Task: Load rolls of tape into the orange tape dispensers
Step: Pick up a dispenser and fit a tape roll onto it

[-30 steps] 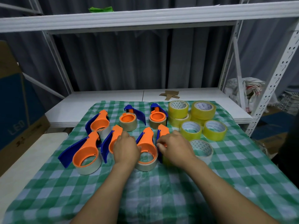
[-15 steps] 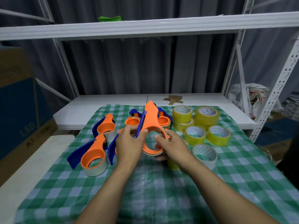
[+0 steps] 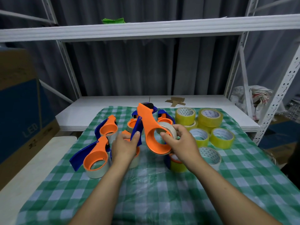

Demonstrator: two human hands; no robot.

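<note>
An orange tape dispenser [image 3: 150, 127] with a blue blade guard is lifted above the checked cloth, tilted with its tip pointing away. My left hand [image 3: 125, 146] pinches its blue guard. My right hand [image 3: 181, 142] grips the pale tape roll [image 3: 168, 129] that sits in the dispenser's ring. Several other orange dispensers with rolls lie on the cloth, such as the front left dispenser [image 3: 95, 157] and the one behind it [image 3: 108, 129]. Several loose yellow rolls [image 3: 209, 116] stand at the right, and a whitish roll [image 3: 210, 155] lies near my right wrist.
The green checked cloth [image 3: 154, 192] covers a white table under a white shelf [image 3: 146, 28]. A brown and blue cardboard box [image 3: 19, 111] stands at the left. White rack uprights [image 3: 279, 95] rise at the right. A cardboard scrap [image 3: 176, 100] lies behind the cloth.
Both hands have lifted one dispenser off the cloth. It has since tilted further, and my right hand has closed around the roll in its ring.
</note>
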